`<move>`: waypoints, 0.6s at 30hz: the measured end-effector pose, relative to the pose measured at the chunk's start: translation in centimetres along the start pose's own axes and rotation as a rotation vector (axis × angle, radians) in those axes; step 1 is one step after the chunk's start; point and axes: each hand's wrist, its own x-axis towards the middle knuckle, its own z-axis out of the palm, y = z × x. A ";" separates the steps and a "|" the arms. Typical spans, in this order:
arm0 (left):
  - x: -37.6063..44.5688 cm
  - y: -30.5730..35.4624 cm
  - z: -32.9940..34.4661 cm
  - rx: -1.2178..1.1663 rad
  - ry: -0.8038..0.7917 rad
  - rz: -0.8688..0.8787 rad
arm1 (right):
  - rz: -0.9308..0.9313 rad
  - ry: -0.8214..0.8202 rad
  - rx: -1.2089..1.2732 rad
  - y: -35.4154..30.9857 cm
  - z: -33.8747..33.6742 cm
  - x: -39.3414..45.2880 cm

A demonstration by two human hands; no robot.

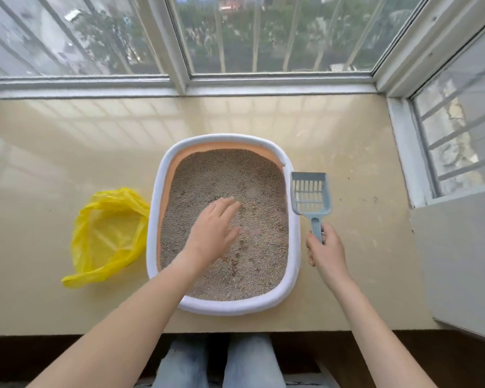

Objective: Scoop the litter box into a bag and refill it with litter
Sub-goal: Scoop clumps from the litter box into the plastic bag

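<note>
Head view looks straight down on a beige windowsill ledge [347, 152] where a white-rimmed litter box [294, 242] sits, filled with grey-brown litter [244, 177]. The left hand [213, 231] is spread flat over the middle of the litter, fingers straight and slightly apart, holding nothing; whether it presses the surface or hovers just above it cannot be told. The right hand [326, 249] is curled round the handle of a pale blue slotted scoop [310, 196], whose head lies on the ledge just beside the box's right rim. A yellow plastic bag [107, 233] lies open-mouthed on the ledge just left of the box. No litter supply is in view.

The litter lies fairly level and the scoop is outside the box, so this looks like either the start of scooping or a smoothing of the surface. If scooping comes next, it calls for lifting the scoop over the rim, sifting under the darker patches near the box's lower middle, and carrying the waste across to the bag.
</note>
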 end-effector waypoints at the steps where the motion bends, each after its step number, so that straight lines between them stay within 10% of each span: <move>1: -0.5 -1.4 -0.6 0.001 0.029 -0.021 | -0.007 -0.036 -0.009 -0.8 1.6 -0.7; 18: -7.0 -13.4 3.1 -0.064 0.160 -0.413 | -0.072 -0.002 -1.234 -0.9 9.9 -5.8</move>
